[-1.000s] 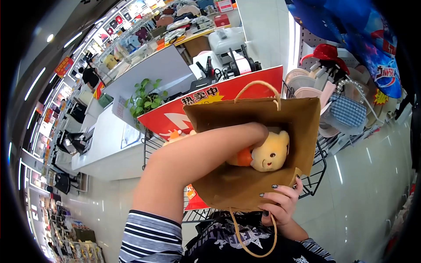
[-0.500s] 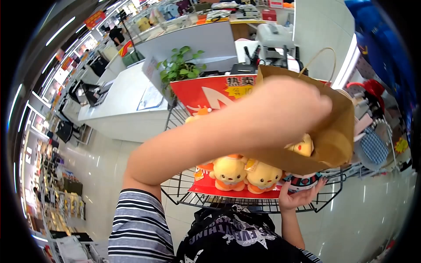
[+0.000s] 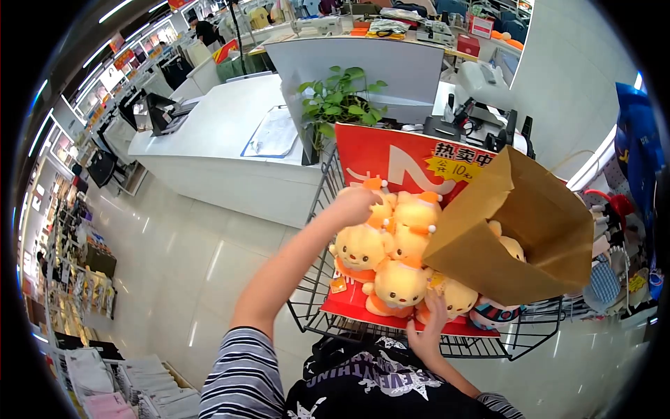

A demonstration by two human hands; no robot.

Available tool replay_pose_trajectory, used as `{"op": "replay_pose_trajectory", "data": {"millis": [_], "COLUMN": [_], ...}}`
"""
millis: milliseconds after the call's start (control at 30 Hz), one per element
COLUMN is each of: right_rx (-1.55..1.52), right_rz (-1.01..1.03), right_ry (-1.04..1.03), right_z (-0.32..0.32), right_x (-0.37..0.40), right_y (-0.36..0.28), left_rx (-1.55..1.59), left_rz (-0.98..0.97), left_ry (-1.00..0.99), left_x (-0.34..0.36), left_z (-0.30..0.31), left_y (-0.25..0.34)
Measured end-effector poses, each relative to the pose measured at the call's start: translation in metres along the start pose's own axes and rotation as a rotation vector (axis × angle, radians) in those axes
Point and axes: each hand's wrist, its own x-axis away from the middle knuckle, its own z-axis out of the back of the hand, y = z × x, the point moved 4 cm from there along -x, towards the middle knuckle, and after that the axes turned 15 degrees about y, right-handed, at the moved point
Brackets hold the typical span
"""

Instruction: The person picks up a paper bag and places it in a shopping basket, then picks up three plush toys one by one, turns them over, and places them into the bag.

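Note:
Yellow plush toys (image 3: 401, 283) with orange outfits sit in rows in a black wire basket (image 3: 328, 329) lined with red card. My left hand (image 3: 357, 207) is at the back left, its fingers curled against the head of a plush toy (image 3: 382, 209) there; its fingertips are partly hidden. At the front, my right hand (image 3: 427, 329) has its fingers apart and rests against a yellow plush toy (image 3: 457, 299). An open brown paper bag (image 3: 474, 258) stands over the basket's right side, with a yellow plush toy (image 3: 511, 246) inside.
A red sign (image 3: 370, 153) rises behind the toys. Beyond it are a potted plant (image 3: 342, 101), a grey partition (image 3: 356, 66) and a white counter (image 3: 209, 133) with a clipboard (image 3: 272, 133). Hanging goods (image 3: 604, 279) stand at right.
My left hand has moved from above the paper bag to the back-left plush toys. My right hand has shifted left from the patterned toy. The view has turned slightly.

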Motion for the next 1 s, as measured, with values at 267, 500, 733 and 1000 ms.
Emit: {"op": "replay_pose_trajectory", "data": {"millis": [267,500,733,1000], "right_rx": [-0.374,-0.366,-0.413,-0.961], "right_rz": [-0.045,-0.288,-0.658,-0.862], "right_ry": [-0.364,-0.318,-0.240,-0.237], "right_z": [-0.077,-0.093,-0.117,-0.090], "right_x": [-0.005,0.029,0.075,0.034], "right_y": [-0.058,-0.025,0.012,-0.029], "left_rx": [-0.158,-0.072,0.908,1.430], "left_rz": [-0.075,-0.219,-0.261,-0.059], "left_ry": [-0.326,-0.692,-0.910,-0.646], "left_x": [0.008,0.010,0.019,0.014], "left_z": [-0.067,-0.048,0.003,0.037], "left_y": [-0.012,0.010,0.034,0.056]}}
